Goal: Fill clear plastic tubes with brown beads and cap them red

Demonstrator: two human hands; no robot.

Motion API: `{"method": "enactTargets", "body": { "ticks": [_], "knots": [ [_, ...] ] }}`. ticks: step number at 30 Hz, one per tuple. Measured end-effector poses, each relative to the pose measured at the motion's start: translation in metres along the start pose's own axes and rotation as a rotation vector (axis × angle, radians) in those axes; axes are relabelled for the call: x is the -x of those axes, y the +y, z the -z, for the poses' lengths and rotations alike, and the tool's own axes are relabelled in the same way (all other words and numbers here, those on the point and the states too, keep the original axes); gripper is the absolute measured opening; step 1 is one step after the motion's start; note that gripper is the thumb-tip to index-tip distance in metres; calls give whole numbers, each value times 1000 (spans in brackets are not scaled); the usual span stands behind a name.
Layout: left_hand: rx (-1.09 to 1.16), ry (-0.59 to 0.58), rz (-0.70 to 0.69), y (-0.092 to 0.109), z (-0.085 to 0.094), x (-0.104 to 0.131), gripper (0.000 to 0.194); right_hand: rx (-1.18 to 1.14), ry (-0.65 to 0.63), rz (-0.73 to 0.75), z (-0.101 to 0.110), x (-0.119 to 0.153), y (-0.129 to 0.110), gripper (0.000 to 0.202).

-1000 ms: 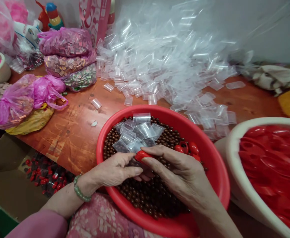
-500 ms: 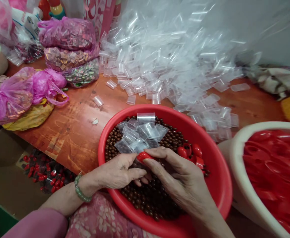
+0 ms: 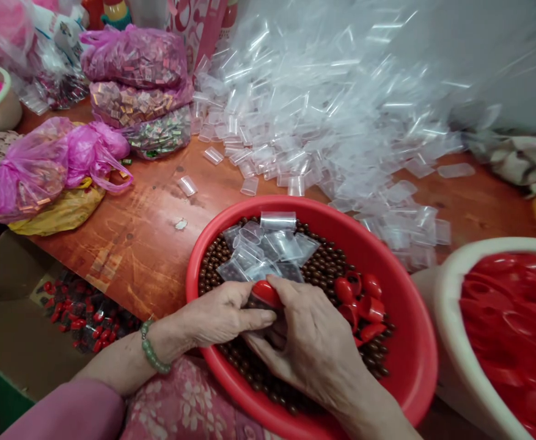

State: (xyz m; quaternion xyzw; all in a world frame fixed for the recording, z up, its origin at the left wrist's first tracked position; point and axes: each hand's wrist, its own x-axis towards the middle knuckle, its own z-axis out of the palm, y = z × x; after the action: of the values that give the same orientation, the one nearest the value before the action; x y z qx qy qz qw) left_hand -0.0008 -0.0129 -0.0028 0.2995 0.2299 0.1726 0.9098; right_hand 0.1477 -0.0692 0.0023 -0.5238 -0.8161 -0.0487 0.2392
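Observation:
A red basin [image 3: 400, 342] sits in front of me, filled with small brown beads [image 3: 327, 266]. A few clear little bags [image 3: 268, 247] lie on the beads, and several red plastic pieces [image 3: 359, 302] rest at the right. My left hand [image 3: 217, 315] and my right hand [image 3: 313, 348] meet over the beads, both pinching one red piece [image 3: 266, 293] together with a small clear bag. What lies under the fingers is hidden.
A big heap of clear bags [image 3: 332, 104] covers the wooden table [image 3: 148, 238]. Pink bags [image 3: 47, 168] and packets [image 3: 134, 58] lie at the left. A white tub of red pieces [image 3: 510, 330] stands at the right; a cardboard box [image 3: 24, 324] sits below left.
My right hand has curled down over the red piece and closer to my left hand. The view has shifted slightly, so the basin sits a little further right.

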Motion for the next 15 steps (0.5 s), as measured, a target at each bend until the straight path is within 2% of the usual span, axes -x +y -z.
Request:
{"method": "enactTargets", "body": {
  "ticks": [8,15],
  "knots": [
    [-31,-61,27,-5,2,-1,47,20,72,93,2,-1,3,46],
    [-15,-35,44,-1,-1,2,49,-58,40,66,-1,2,3,52]
  ]
}}
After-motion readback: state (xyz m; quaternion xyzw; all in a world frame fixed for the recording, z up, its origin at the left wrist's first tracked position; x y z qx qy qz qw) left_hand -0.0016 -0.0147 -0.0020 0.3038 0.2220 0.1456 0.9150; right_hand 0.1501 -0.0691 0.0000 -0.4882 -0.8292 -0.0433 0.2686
